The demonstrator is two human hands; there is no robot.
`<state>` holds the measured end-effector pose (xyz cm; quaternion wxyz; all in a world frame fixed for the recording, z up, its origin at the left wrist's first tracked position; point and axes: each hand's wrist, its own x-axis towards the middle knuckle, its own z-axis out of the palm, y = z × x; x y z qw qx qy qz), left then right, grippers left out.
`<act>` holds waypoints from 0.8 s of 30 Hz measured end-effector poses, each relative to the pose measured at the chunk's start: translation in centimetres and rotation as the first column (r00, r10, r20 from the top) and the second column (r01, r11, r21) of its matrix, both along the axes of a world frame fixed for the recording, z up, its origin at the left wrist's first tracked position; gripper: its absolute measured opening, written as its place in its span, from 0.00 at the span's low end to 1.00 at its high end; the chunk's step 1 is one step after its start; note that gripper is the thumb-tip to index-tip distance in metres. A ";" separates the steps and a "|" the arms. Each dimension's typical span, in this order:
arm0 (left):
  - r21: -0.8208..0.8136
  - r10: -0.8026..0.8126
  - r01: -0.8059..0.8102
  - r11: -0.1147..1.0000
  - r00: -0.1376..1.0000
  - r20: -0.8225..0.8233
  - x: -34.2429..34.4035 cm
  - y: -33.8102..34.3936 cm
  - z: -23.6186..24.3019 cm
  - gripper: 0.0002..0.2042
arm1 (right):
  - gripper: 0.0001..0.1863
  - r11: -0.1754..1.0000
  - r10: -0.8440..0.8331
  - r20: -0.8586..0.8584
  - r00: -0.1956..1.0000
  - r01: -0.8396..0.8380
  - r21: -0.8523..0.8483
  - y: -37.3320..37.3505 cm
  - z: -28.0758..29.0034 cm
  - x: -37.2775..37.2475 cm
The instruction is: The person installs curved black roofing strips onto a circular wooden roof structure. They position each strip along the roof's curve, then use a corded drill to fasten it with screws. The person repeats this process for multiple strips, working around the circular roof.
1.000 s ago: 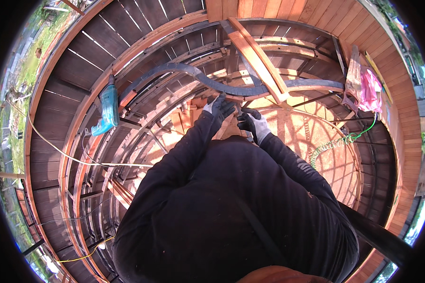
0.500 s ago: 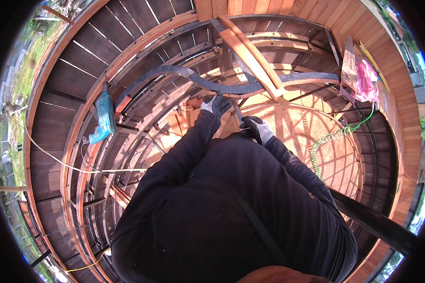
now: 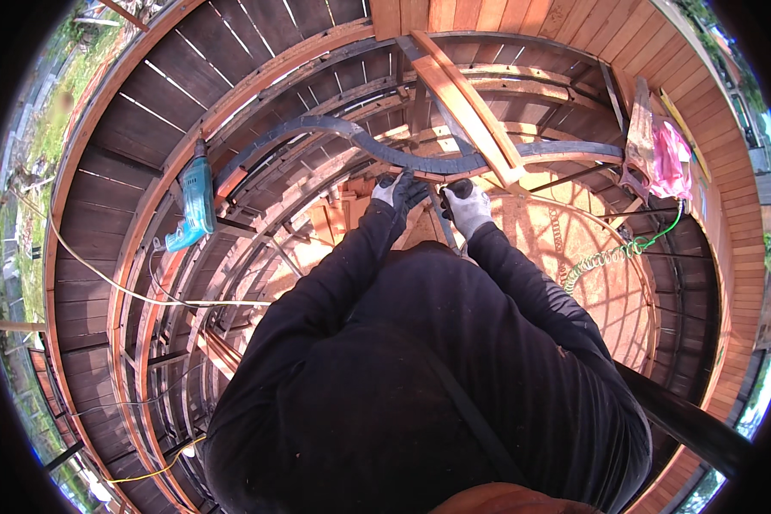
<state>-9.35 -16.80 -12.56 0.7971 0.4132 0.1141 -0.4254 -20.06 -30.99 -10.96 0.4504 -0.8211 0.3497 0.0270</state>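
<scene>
My left hand point(image 3: 396, 194), in a grey-and-black glove, is at the lower edge of a long, wavy dark band point(image 3: 428, 164) edged with wood, with its fingers curled; what they grip is unclear. Just to its right my right hand point(image 3: 464, 202), also gloved, is closed beside a narrow grey upright bar point(image 3: 444, 224) under the band; what it holds is hidden. Two long boards point(image 3: 463, 103) lie slanted across the band's right half.
A teal drill point(image 3: 195, 201) rests on the left framework. A hand saw point(image 3: 638, 146), a pink bag point(image 3: 668, 163) and a coiled green hose point(image 3: 600, 257) are at the right. Concentric curved ribs point(image 3: 522, 86) surround me, with offcuts point(image 3: 330, 218) and a sunlit floor point(image 3: 591, 317) below.
My right hand has moved up toward the band, its fingers now closed near its underside. My left hand has shifted slightly, staying at the band's lower edge.
</scene>
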 end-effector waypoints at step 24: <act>-0.033 -0.011 0.009 0.999 0.999 -0.043 1.2 2.4 -0.3 0.16 | 0.35 0.484 0.430 -0.164 0.888 -0.380 -0.788 -0.9 4.1 2.1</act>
